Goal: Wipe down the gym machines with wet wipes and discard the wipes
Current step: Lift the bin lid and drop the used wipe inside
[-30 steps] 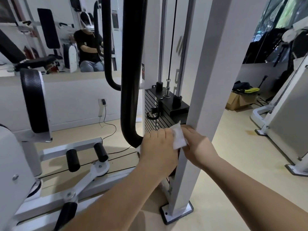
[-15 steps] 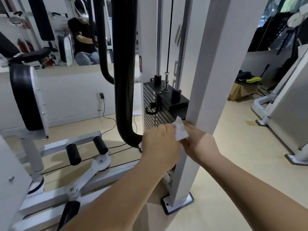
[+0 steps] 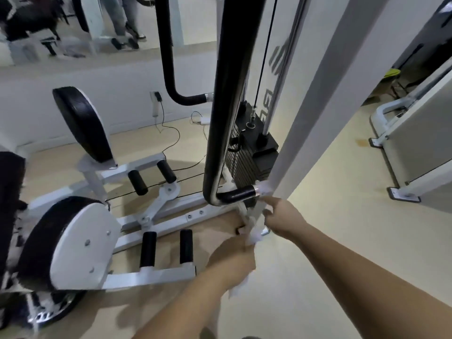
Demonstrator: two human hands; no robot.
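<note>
Low in the frame, just right of centre: left hand [image 3: 230,261] closed around a white wet wipe [image 3: 238,288], crumpled tails showing above and below the fist. Slightly higher and to the right: right hand [image 3: 283,220], fingers curled at the foot of the white upright post [image 3: 315,113]; a scrap of white at the fingertips, grip too blurred to tell. Centre: black padded bar [image 3: 227,99] bending to meet the post beside the black weight stack [image 3: 249,160]. Left half: white leg machine frame [image 3: 156,226] with black roller pads [image 3: 147,249]. Upper left: wall mirror [image 3: 49,28]. Pale floor [image 3: 342,216] across the right.
</note>
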